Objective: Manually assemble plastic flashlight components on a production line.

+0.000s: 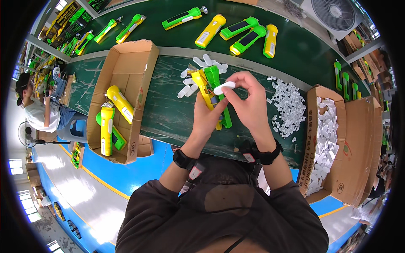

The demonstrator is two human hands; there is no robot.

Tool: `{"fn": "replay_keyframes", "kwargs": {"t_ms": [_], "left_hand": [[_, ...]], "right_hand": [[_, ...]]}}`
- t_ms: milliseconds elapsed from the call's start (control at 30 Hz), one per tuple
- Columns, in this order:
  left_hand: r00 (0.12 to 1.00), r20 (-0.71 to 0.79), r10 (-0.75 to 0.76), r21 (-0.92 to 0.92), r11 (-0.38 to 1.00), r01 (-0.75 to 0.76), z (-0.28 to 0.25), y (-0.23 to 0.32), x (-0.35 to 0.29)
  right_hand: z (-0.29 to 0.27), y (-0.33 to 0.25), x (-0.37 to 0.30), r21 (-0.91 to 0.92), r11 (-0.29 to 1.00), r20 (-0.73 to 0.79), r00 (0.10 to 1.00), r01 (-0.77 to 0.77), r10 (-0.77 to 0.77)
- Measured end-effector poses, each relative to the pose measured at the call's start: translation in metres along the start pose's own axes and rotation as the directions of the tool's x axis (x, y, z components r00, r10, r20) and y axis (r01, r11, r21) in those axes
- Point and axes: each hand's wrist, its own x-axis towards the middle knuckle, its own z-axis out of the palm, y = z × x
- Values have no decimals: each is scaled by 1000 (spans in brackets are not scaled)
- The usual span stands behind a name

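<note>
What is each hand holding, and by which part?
Left hand: yellow and green flashlight parts, gripped around mid-length. Right hand: white oval piece, pinched at its right end.

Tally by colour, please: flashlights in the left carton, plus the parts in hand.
Left carton:
Yellow-side-up flashlights: 2
Green flashlight, partly covered: 1
At the left hand:
Yellow shell part: 1
Green shell part: 1
In the right hand:
White oval piece: 1
Total: 6
</note>
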Motion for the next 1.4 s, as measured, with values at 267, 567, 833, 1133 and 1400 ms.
{"fn": "replay_keyframes", "kwargs": {"t_ms": [267, 567, 833, 1133, 1400], "left_hand": [[1000, -21, 16, 93, 996, -14, 5, 0, 1], [992, -12, 123, 199, 973, -119, 5, -18, 6], [967, 51, 250, 95, 963, -253, 13, -1, 0], [993, 118, 32, -10, 999, -31, 2, 4, 2], [970, 215, -111, -457, 867, 200, 4, 10, 7]], "right_hand": [[-10, 18, -8, -498, 841, -22, 967, 210, -255], [9, 13, -14, -168, 984, -227, 973, -63, 24], [31, 18, -25, -257, 965, -261, 965, -53, -17], [14, 6, -45, -65, 997, -275, 961, -28, 9], [-10, 2, -60, 348, 869, -23, 924, -351, 383]]}}
